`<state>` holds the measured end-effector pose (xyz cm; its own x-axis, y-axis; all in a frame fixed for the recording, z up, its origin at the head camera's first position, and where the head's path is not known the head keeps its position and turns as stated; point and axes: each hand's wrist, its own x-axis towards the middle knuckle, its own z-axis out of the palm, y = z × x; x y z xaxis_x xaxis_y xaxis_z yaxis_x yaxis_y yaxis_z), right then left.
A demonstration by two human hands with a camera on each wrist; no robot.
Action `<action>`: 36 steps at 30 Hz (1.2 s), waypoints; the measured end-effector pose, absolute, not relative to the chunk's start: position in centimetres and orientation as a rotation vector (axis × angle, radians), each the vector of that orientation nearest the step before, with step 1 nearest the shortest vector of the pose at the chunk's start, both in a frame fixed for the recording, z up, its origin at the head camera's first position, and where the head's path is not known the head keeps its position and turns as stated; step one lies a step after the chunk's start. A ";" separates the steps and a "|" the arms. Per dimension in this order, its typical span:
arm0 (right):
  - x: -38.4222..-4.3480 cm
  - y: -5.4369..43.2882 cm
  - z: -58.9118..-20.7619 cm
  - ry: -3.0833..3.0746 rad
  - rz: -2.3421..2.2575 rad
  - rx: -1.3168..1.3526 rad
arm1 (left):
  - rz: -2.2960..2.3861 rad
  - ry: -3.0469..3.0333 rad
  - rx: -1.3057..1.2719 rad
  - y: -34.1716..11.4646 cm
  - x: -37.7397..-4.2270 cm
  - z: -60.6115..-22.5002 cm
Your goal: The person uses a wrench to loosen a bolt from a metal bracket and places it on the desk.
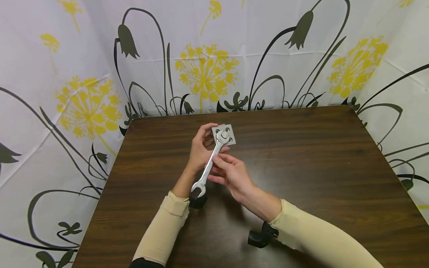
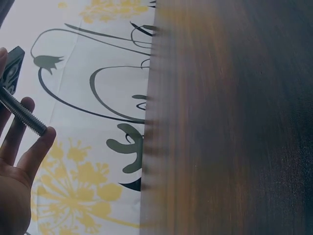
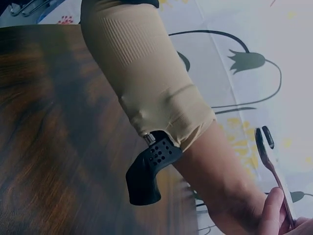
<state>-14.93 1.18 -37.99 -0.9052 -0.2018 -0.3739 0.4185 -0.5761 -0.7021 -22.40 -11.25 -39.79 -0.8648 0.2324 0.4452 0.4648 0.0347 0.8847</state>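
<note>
My left hand holds a square metal plate with several holes, above the table. In the left wrist view a threaded bolt sticks out from the plate's underside, a fingertip at its end. My right hand pinches a silver wrench midway along its handle. One end of the wrench sits at the bolt head on the plate's face. Its open-jawed other end points back toward my left wrist. The right wrist view shows part of the wrench between the fingers.
Beneath both hands is a dark wood-grain table. A white curtain with yellow and grey flowers hangs behind it and at the sides. Black wrist mounts hang below the beige sleeves.
</note>
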 end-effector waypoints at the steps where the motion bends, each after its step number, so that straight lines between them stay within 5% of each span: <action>1: -15.0 1.2 -38.0 1.211 -2.481 0.360 | -1.937 -2.121 -0.727 -11.3 -22.4 -39.8; 15: -15.8 3.9 -39.1 1.605 -2.249 0.332 | -1.875 -2.043 -0.786 -11.5 -22.9 -40.0; 26: -17.3 6.8 -39.7 1.985 -2.082 -0.009 | -1.879 -2.053 -0.798 -12.0 -23.1 -39.7; 36: -19.0 9.2 -39.0 2.116 -1.860 -0.060 | -1.893 -2.064 -0.755 -12.1 -22.7 -39.7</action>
<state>-19.01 9.24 -39.01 -0.9473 -0.2410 -0.2111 0.1784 0.1503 -0.9724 -22.68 -12.14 -39.69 -0.8377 0.2093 0.5045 0.5207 0.0270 0.8533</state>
